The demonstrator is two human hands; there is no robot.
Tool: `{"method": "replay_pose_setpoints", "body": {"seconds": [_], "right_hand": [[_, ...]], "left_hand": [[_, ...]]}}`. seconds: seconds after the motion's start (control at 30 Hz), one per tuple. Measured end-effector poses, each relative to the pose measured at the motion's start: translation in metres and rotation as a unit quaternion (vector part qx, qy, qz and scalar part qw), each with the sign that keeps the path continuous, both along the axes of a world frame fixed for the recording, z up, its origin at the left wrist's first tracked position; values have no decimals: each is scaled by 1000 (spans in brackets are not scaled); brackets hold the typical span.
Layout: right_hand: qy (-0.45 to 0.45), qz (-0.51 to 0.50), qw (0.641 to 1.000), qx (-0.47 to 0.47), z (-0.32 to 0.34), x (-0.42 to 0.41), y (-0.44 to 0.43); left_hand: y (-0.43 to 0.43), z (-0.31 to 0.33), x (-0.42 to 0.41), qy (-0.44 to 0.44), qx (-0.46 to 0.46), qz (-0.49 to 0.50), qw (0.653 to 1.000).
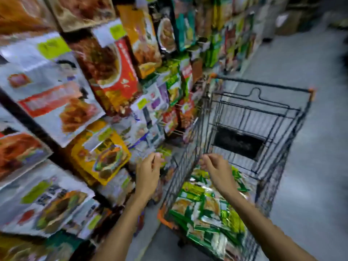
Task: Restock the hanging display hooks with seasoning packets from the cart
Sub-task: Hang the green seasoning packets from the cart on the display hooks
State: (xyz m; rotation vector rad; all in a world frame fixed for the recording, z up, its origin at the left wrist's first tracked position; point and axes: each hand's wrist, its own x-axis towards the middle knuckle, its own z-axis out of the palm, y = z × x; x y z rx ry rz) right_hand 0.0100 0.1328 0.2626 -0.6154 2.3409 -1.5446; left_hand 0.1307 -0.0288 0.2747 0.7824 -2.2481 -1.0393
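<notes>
**Both hands up between display and cart**

The picture is badly smeared, so take the fine detail with care. The left hand (148,172) is raised at about 6 o'clock of centre, fingers bent and reaching toward the low rows of the display (105,76). Its fingertips are right by a blurred green packet (164,152) at 12 o'clock of the hand. Gripping it or only near it? Cannot tell through the blur.

The right hand (216,171) sits at 3 o'clock of the left one, well apart from it and above the near left part of the cart (252,117). Its fingers are curled loosely, and whether anything is pinched in them cannot be told.

The seasoning packets (205,211) lie in a loose heap of green and yellow in the cart's basket, at 5 o'clock of the frame, directly under the right forearm. The cart's far end stands bare at 3 o'clock.

The display fills the frame from 7 round to 12 o'clock with hanging packs in red, yellow and white. Thin metal hooks (177,131) poke out at centre, just beside the cart's left wall. Grey floor (310,166) runs down the 3 o'clock side.
</notes>
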Motion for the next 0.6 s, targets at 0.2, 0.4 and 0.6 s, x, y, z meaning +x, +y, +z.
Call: {"method": "replay_pose_setpoints", "body": {"seconds": [0.2, 0.4, 0.6], "right_hand": [[-83, -174, 974, 122, -120, -12, 72], [-181, -251, 929, 201, -232, -1, 94], [-207, -287, 896, 269, -307, -8, 98]], "left_hand": [[25, -116, -65, -136, 53, -134, 980], [36, -225, -87, -268, 74, -194, 941], [41, -311, -97, -338, 61, -210, 915]]}}
